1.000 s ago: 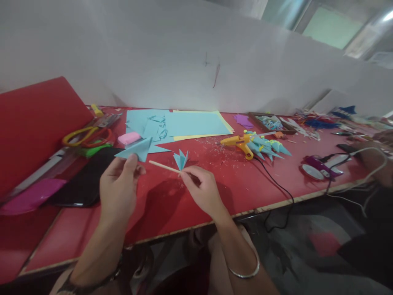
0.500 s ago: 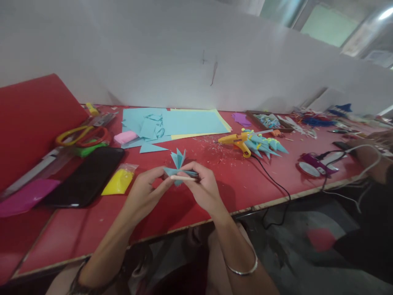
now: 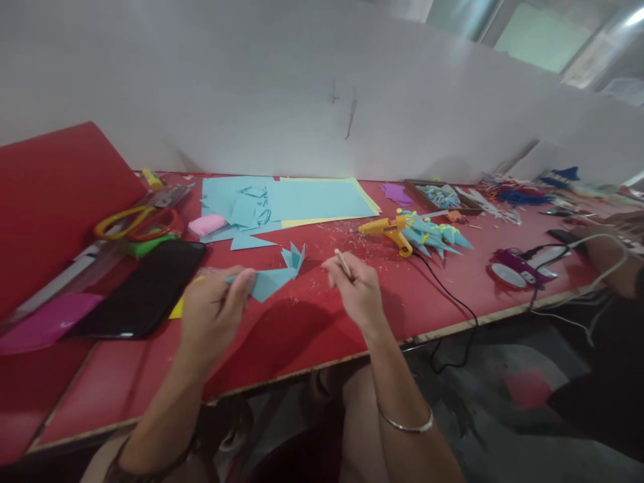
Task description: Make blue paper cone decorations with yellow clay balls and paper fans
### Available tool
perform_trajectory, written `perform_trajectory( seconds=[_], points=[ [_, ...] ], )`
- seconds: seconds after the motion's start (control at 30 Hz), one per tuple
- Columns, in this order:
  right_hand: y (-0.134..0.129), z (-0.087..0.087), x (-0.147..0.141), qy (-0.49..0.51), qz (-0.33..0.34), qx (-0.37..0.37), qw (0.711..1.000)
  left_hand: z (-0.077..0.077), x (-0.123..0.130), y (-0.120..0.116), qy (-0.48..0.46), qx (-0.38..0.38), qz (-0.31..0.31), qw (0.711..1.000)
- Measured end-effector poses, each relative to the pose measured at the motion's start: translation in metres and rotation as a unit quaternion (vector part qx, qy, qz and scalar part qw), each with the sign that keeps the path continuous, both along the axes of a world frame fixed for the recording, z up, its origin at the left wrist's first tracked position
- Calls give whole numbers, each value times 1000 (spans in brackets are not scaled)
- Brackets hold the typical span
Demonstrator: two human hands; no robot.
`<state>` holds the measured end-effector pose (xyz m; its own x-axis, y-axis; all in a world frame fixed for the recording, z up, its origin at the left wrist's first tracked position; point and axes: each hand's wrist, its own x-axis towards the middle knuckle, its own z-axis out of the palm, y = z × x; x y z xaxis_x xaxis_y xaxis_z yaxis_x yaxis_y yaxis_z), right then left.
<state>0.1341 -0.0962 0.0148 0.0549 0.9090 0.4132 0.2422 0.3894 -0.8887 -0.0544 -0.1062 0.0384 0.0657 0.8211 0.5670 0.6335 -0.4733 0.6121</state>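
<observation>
My left hand (image 3: 214, 318) pinches one end of a folded blue paper piece (image 3: 272, 283), whose far end fans out into several pointed tips. Its fingers are closed on the paper, above the red table (image 3: 282, 349). To the right, apart from the paper, my right hand (image 3: 356, 287) is closed around a short pale wooden stick (image 3: 343, 263), one end of which pokes up past the fingers. A loose blue paper triangle (image 3: 251, 242) lies just behind the folded piece.
Blue sheets (image 3: 316, 198) lie by the wall. A yellow glue gun (image 3: 387, 231) rests beside blue paper flowers (image 3: 437, 236), its cord hanging over the edge. Scissors (image 3: 135, 223), a black phone (image 3: 145, 288) and a pink block (image 3: 208, 224) are on the left. Another person's arm (image 3: 611, 258) is at right.
My hands have moved apart. The left has drawn the blue paper leftward, and the right has come away to the right with the stick, now tilted up.
</observation>
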Motion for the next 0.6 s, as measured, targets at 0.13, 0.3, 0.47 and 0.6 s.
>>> perform_trajectory(
  seconds=[0.13,0.3,0.47,0.6],
  points=[
    [-1,-1,-4,-2,-14,-4,1000,0,-6,0,3,11,18,1000],
    [-10,4,-24,-8,75,13,997,-2,7,2,19,-2,-40,999],
    [-11,5,-24,-78,96,57,991,-3,13,0,18,-49,-75,996],
    [-8,3,-16,-108,62,68,990,-7,13,1,-24,-118,-91,989]
  ],
)
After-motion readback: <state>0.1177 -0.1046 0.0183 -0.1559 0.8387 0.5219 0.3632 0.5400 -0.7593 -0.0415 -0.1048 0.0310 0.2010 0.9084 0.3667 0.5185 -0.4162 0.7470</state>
